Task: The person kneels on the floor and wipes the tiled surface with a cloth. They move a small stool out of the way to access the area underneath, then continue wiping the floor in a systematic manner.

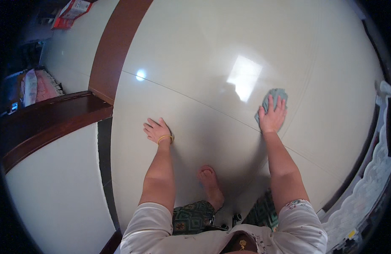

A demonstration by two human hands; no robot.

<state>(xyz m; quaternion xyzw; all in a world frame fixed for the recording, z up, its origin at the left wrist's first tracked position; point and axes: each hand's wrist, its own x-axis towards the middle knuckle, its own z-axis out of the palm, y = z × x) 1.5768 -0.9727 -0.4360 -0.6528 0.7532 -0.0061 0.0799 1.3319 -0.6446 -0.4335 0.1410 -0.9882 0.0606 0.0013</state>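
My right hand point(273, 118) lies flat on a folded grey-green cloth point(275, 95), pressing it against the glossy, cream tiled floor point(195, 79). The cloth shows beyond my fingertips and along both sides of the hand. My left hand point(157, 130) is spread on the floor to the left, with nothing under it that I can see, and a gold-coloured bangle point(165, 137) circles that wrist. Between my arms, lower in the view, a bare foot point(208, 177) rests on the tiles.
A brown threshold strip point(113, 47) crosses the floor at upper left, meeting dark wooden trim point(59, 117) above a white wall point(59, 190). Beyond are a red and white box point(73, 12) and a pink fringed textile point(46, 85). White lace cloth point(360, 197) hangs at the right edge.
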